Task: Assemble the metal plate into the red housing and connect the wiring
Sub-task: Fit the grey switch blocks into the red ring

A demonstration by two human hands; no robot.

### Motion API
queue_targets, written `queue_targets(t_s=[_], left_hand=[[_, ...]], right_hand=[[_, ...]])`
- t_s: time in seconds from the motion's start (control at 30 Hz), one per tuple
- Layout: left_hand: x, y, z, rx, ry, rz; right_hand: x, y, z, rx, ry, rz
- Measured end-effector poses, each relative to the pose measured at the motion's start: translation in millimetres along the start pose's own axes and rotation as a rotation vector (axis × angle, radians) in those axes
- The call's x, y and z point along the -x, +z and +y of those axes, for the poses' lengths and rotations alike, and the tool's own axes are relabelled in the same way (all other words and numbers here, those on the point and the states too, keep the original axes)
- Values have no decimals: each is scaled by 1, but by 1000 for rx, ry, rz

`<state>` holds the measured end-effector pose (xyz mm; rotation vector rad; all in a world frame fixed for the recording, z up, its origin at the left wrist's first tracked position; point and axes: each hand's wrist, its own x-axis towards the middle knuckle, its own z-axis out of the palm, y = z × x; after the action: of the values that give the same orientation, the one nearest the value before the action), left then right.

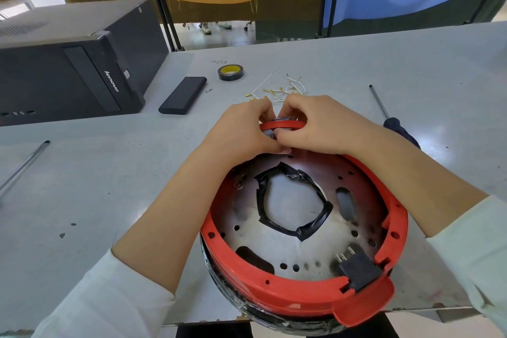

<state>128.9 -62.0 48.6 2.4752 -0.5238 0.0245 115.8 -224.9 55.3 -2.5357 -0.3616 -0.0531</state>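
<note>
The round red housing stands tilted at the table's near edge, with the perforated metal plate lying inside it. Black tape lines the plate's central hole. A black plug connector sits in the housing's near right rim. At the far rim my left hand and my right hand meet, fingers curled and pinching a small grey part against the red rim. Loose white wires with brass terminals lie on the table just beyond my hands.
A roll of black tape and a flat black box lie further back. A computer tower lies at the left. A screwdriver lies at the right, a metal rod at the left.
</note>
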Motion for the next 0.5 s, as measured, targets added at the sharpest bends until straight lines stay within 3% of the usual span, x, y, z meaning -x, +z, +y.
queue_targets(t_s=[0.5], left_hand=[[-1, 0, -1, -22, -1, -28]], right_hand=[[-2, -1, 1, -65, 58, 13]])
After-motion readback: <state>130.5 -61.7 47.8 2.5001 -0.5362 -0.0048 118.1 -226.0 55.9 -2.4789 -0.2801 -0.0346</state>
